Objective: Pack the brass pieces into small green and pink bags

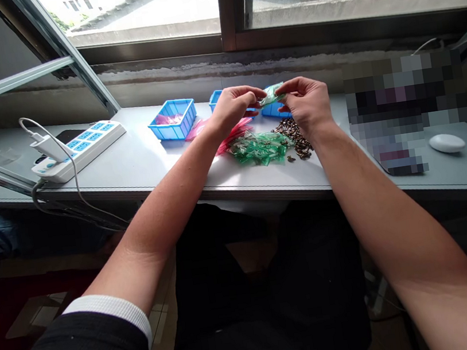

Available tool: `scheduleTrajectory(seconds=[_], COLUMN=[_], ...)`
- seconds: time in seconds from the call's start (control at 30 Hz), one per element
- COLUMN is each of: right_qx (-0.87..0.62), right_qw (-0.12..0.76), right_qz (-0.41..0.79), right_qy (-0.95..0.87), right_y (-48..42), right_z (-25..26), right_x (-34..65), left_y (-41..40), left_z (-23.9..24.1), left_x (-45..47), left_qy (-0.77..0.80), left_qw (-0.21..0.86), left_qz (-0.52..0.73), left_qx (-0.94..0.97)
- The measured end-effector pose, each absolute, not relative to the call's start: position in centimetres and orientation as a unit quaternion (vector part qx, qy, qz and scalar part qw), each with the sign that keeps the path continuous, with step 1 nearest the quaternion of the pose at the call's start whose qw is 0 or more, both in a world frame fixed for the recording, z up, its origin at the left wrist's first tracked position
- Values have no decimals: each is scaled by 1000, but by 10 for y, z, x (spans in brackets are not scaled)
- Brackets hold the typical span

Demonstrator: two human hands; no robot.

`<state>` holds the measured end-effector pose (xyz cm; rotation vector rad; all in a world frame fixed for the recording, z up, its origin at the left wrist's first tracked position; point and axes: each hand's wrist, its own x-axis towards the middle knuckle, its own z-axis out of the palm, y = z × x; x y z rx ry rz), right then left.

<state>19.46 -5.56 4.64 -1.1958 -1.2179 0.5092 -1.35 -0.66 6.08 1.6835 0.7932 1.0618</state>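
Observation:
My left hand (235, 105) and my right hand (305, 101) are raised above the grey table (144, 158), both pinching one small green plastic bag (271, 95) between thumb and fingers. Below them lies a heap of several green bags (261, 149). A pile of small dark metal parts (295, 137) sits right of that heap. Red bags (232, 134) lie under my left wrist.
Two blue trays stand at the back: one (173, 119) holding pink bags, another (274, 110) partly hidden behind my hands. A white and blue power strip (80, 150) with a charger lies at left. A white mouse (446, 143) rests at right. A window runs behind.

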Motion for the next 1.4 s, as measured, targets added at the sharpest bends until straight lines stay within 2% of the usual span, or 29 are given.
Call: scheduleTrajectory(seconds=[0.13,0.27,0.37,0.57,0.67,0.77,0.87,0.93,1.27,1.4], right_qx=[-547,-572,-568,-579,-612,-660,-694,-698,-678,-646], right_qw=[600,574,576,554,478,353,244,215,260,350], right_qz=[211,195,203,173,66,-20,-46,-43,-16,16], right_qy=[-544,-553,-551,-573,-627,-663,-676,-682,-688,-678], right_y=[-57,-55,-56,-61,-65,-66,-62,-60,-61,-64], right_z=[47,46,47,48,45,38,32,30,35,40], right_x=[195,197,197,197,199,203,208,210,209,208], left_y=[-7,3,13,21,23,26,27,26,19,13], left_z=[66,64,58,43,37,32,31,33,39,45], left_x=[-16,-22,-27,-27,-26,-25,-26,-25,-25,-22], left_qy=[334,375,416,484,479,473,475,478,475,406], left_qw=[423,259,164,92,85,85,86,86,88,116], left_qz=[449,475,425,274,294,310,312,306,307,381], left_qx=[713,753,787,826,823,820,819,819,820,822])
